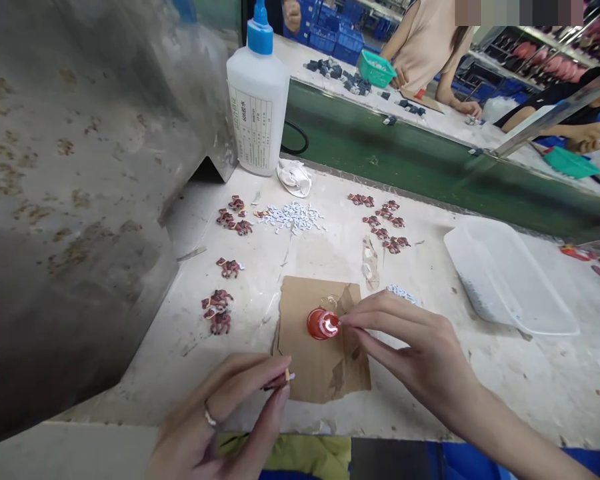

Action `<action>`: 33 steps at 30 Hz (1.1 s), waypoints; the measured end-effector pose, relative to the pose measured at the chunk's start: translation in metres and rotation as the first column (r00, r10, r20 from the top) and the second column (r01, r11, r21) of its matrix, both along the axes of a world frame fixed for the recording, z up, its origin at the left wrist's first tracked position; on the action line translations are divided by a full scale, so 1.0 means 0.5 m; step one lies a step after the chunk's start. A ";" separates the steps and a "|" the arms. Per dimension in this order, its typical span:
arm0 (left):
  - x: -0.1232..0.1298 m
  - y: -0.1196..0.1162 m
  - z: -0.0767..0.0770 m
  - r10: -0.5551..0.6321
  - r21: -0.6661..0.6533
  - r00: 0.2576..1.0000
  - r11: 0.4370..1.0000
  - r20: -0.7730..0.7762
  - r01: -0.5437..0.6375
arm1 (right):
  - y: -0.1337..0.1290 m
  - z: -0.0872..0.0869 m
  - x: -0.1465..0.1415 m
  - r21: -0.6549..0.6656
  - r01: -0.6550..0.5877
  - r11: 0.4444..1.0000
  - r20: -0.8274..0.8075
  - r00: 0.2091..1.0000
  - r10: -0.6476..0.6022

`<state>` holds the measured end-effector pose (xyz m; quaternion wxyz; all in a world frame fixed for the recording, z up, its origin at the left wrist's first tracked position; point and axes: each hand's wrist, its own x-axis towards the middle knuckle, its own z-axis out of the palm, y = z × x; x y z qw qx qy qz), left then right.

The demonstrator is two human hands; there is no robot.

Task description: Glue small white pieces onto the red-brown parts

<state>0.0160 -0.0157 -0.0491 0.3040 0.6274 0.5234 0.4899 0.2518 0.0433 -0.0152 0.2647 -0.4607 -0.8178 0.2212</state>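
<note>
lower centre of frame: left hand (220, 420) pinching small brown figurine piece (280, 381) between thumb and forefinger. right hand (420, 353), fingertips pressed together, touching red cap (323, 323) on cardboard scrap (320, 367). likely light, rigid, slippery-small, snappable; best gripped by flat sides.

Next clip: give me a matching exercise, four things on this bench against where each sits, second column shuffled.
Things:
1. glue bottle
2. red cap
3. clear plastic tray
4. pile of white bits

Places:
A. on the cardboard piece, at the right hand fingertips
B. far right of the bench
C. standing at the back, beside the metal housing
D. mid-bench, in front of the bottle

Pairs: 1-C, 2-A, 3-B, 4-D
</note>
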 end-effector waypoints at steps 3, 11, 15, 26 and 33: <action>0.000 0.006 -0.008 -0.038 -0.059 0.999 0.997 0.026 0.039 | 0.004 0.000 -0.001 0.010 -0.028 1.000 0.000 1.000 0.028; 0.003 0.011 -0.005 -0.107 -0.106 0.994 0.988 0.031 0.110 | -0.004 0.001 -0.002 0.054 0.016 0.998 -0.038 0.999 -0.014; 0.007 0.005 -0.006 -0.047 -0.132 0.998 0.990 0.039 0.052 | -0.011 0.000 -0.004 0.035 0.065 0.997 -0.100 0.993 -0.061; 0.004 0.009 -0.010 -0.260 0.045 0.965 0.964 -0.027 0.261 | -0.034 -0.008 -0.007 -0.201 0.192 0.961 -0.299 0.922 -0.247; 0.008 0.005 0.002 -0.080 0.034 0.997 0.996 -0.021 0.080 | -0.054 -0.016 -0.029 -0.389 0.191 0.901 -0.437 0.823 -0.363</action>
